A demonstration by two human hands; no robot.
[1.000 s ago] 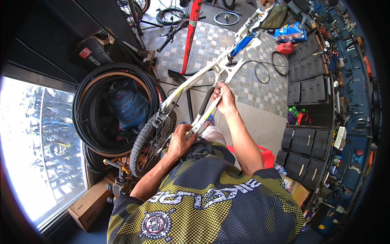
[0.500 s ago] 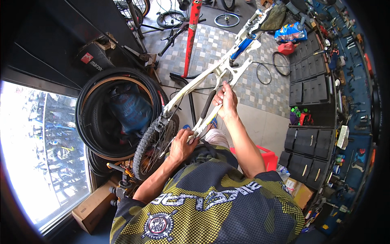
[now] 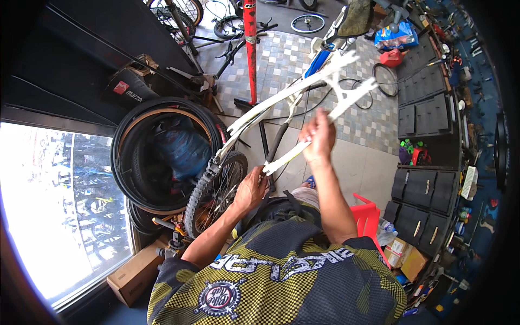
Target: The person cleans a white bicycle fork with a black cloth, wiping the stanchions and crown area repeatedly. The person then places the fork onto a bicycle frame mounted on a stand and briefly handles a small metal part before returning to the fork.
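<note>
My right hand (image 3: 319, 135) is closed around one arm of a white bicycle swingarm (image 3: 352, 103), lifted and tilted. Its forked end (image 3: 268, 169) points down beside my left hand (image 3: 251, 189). The left fingers are curled at that end, where a black-sleeved tube (image 3: 278, 142) also runs down; which of them the fingers grip is hidden. Another white arm (image 3: 287, 92) of the swingarm stretches across to the upper right, blurred. Behind it shows a blue tube-shaped part (image 3: 318, 60) of the bicycle. A knobby tire wheel (image 3: 201, 200) stands left of my left hand.
A stack of tires (image 3: 122, 162) with a blue bag inside stands at the left. A red stand post (image 3: 250, 54) rises ahead. Black drawers (image 3: 417, 195) and a blue tool wall (image 3: 482, 162) line the right. A red plastic chair (image 3: 367, 219) is by my right elbow.
The white swingarm has come up and away from the bicycle, moving right and farther out with my right hand. My left hand has shifted slightly right. The view has turned a little.
</note>
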